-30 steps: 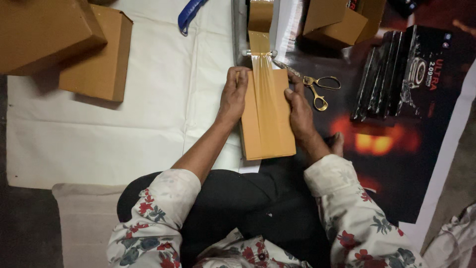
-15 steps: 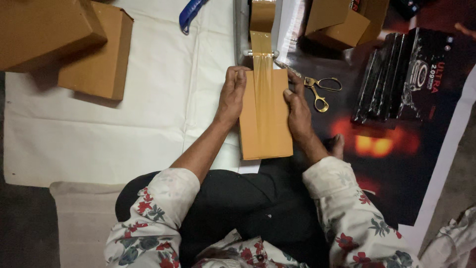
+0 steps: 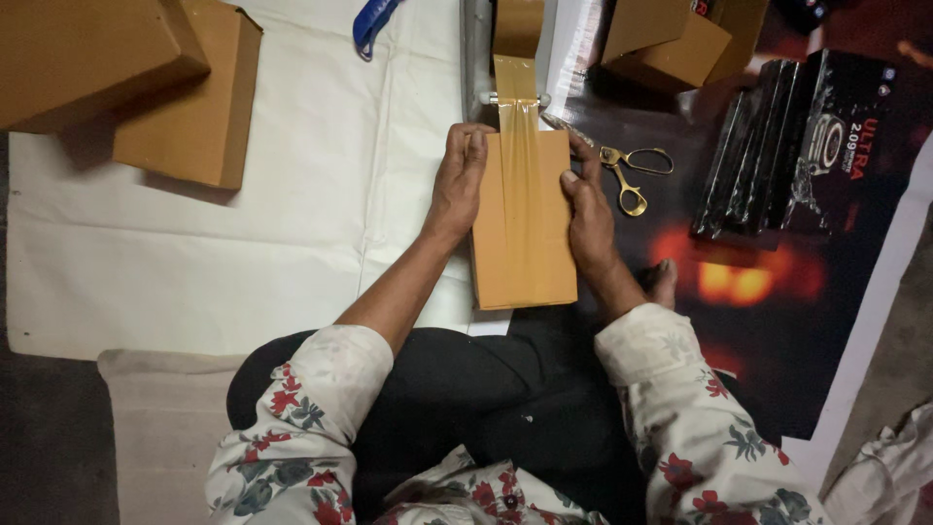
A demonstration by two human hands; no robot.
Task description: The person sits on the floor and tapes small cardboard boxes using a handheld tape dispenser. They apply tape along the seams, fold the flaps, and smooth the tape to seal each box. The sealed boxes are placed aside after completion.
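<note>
White sheet [image 3: 292, 224]: box [image 3: 523, 253] between fingers [image 3: 470, 146].

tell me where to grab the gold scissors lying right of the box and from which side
Take the gold scissors by the two ring handles, coming from above and from the right. They lie flat and open on the dark mat, the loops pointing right and toward the person, clear of anything else, while the blade end runs up-left behind the right hand beside the taped box.

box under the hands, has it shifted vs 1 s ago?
Yes, slightly. The cardboard box has slid toward the person, away from the tape dispenser; its far edge now sits nearer the scissors.
</note>
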